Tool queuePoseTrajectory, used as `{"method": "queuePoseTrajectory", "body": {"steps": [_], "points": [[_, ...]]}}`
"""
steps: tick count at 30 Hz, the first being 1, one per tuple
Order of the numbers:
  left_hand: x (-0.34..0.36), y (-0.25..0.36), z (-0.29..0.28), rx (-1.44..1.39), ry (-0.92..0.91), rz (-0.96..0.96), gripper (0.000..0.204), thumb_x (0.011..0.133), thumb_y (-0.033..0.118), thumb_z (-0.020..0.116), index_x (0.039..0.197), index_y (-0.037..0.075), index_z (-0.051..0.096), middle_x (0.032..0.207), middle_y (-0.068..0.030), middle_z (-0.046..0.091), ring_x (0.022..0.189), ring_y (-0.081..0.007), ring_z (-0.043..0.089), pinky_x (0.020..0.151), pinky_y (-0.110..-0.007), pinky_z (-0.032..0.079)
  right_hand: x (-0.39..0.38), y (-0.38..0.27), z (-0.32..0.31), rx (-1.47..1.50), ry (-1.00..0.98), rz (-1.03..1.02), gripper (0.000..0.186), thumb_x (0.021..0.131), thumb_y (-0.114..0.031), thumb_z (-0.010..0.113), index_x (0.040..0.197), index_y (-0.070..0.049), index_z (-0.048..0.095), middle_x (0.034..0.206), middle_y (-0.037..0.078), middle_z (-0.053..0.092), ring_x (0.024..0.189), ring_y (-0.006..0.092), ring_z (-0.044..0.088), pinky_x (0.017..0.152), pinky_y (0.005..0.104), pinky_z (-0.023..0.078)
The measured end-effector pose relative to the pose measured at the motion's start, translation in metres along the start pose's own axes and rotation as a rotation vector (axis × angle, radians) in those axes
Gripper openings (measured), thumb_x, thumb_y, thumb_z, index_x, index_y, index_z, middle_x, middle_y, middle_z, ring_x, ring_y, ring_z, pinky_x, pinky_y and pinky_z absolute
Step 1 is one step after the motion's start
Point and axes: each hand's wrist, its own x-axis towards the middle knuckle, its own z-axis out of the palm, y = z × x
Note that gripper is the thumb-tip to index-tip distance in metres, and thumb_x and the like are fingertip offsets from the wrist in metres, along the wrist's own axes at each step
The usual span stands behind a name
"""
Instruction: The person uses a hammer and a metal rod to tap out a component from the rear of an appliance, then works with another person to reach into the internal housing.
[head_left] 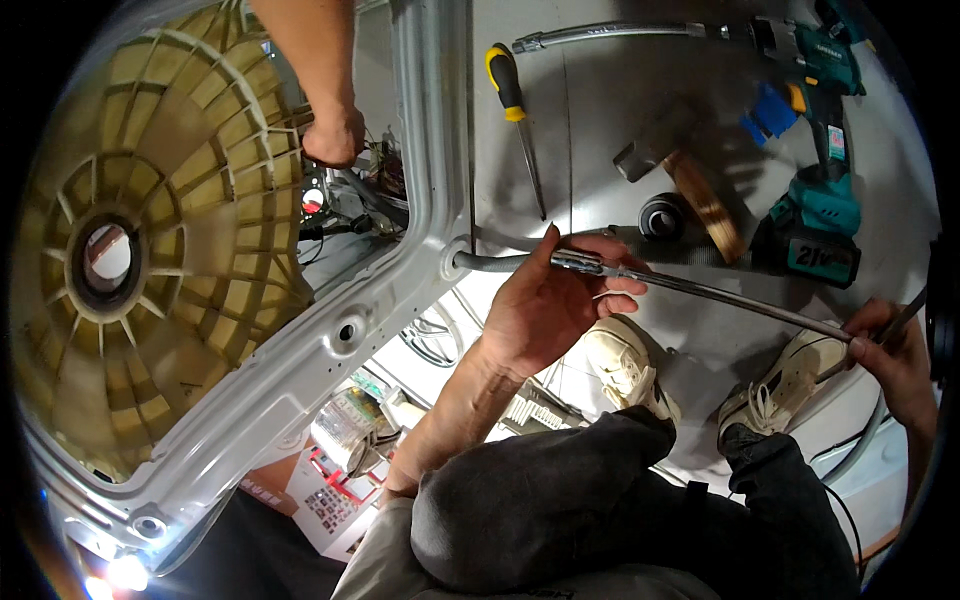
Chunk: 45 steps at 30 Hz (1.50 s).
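My left hand (545, 305) is closed around the near end of a long metal rod tool (700, 292), thumb on top by its knurled section. My right hand (895, 360) grips the rod's other end at the right edge. The rod lies almost level above my white shoes (625, 365). Its left end is close to a grey hose (490, 262) that comes out of the grey machine frame (400, 270). Another person's hand (335, 135) reaches down into the wiring inside the frame, beside the beige ribbed tub (150, 250).
On the grey floor lie a screwdriver (510, 90) with a yellow and black handle, a hammer (680, 170) with a wooden handle, a teal cordless drill (820, 150) and a flexible metal hose (600, 35). A black round cap (662, 215) sits near the hammer.
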Motion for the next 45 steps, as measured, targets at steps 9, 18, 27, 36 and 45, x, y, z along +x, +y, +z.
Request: {"method": "queuePoseTrajectory", "body": {"steps": [9,18,27,36,45], "points": [[-0.055,0.018,-0.006,0.039,-0.192,0.09,0.066,0.102,0.051,0.03,0.115,-0.006,0.06,0.12,-0.023,0.059,0.11,-0.0349,0.06,0.096,-0.042,0.047,-0.032,-0.064,0.019,-0.224,-0.03,-0.207,0.012,0.077,-0.009,0.072,0.085,-0.002,0.066,0.079,0.008,0.06,0.073,0.0184,0.061,0.065,0.0326,0.047],[-0.181,0.07,0.048,0.855,-0.168,0.509,0.072,0.104,0.047,0.02,0.109,-0.01,0.064,0.104,-0.0258,0.064,0.103,-0.034,0.06,0.094,-0.041,0.043,-0.094,-0.153,0.031,-0.368,-0.198,-0.595,0.017,0.073,-0.005,0.079,0.087,-0.002,0.07,0.076,0.01,0.068,0.066,0.0223,0.063,0.063,0.0335,0.048],[-0.277,0.094,0.099,0.55,-0.253,0.529,0.065,0.105,0.042,0.023,0.117,-0.009,0.062,0.099,-0.0195,0.068,0.099,-0.0256,0.063,0.094,-0.035,0.043,-0.185,-0.261,0.038,-0.411,-0.269,-0.561,0.022,0.078,-0.005,0.079,0.098,0.0,0.071,0.082,0.009,0.071,0.073,0.0114,0.065,0.066,0.0272,0.051],[-0.418,0.135,0.207,0.883,-0.306,-0.114,0.045,0.102,0.039,0.047,0.114,0.0,0.067,0.068,-0.0006,0.057,0.072,-0.0095,0.056,0.069,-0.027,0.046,-0.371,-0.385,0.053,-0.636,-0.238,-0.465,0.018,0.082,-0.013,0.075,0.098,-0.005,0.071,0.078,0.008,0.07,0.066,0.016,0.063,0.059,0.0281,0.049],[-0.607,0.101,0.323,1.325,-0.208,0.219,0.044,0.091,0.047,0.059,0.085,0.003,0.061,0.075,-0.0157,0.063,0.077,-0.0367,0.062,0.066,-0.043,0.047,-0.576,-0.526,0.125,-0.824,-0.24,-0.469,0.015,0.075,0.001,0.073,0.089,-0.002,0.068,0.068,0.011,0.06,0.06,0.0251,0.057,0.054,0.033,0.042]]}}
